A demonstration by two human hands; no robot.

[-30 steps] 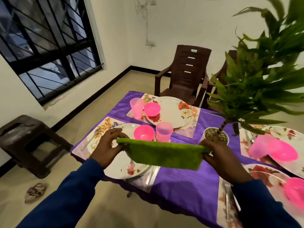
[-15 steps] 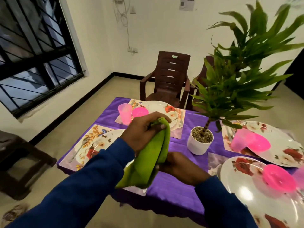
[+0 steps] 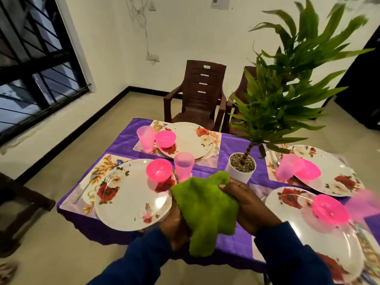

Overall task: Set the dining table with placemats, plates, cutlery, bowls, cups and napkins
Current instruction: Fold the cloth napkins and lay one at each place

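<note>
Because you are folding the green napkin (image 3: pixel 205 210) in the air above the near edge of the surface (image 3: pixel 232 239), both hands stay curled on it: your left hand (image 3: pixel 174 225) grips it from beneath, largely hidden by the cloth; your right hand (image 3: pixel 246 204) pinches its upper right edge, fingers closed round the fabric. Beyond them the four settings look complete except for napkins, so I judge the cloth is bound for the near-left plate (image 3: pixel 131 194) with its pink bowl (image 3: pixel 158 170) and pink cup (image 3: pixel 184 166); farther off stands the potted plant (image 3: pixel 242 167).
</note>
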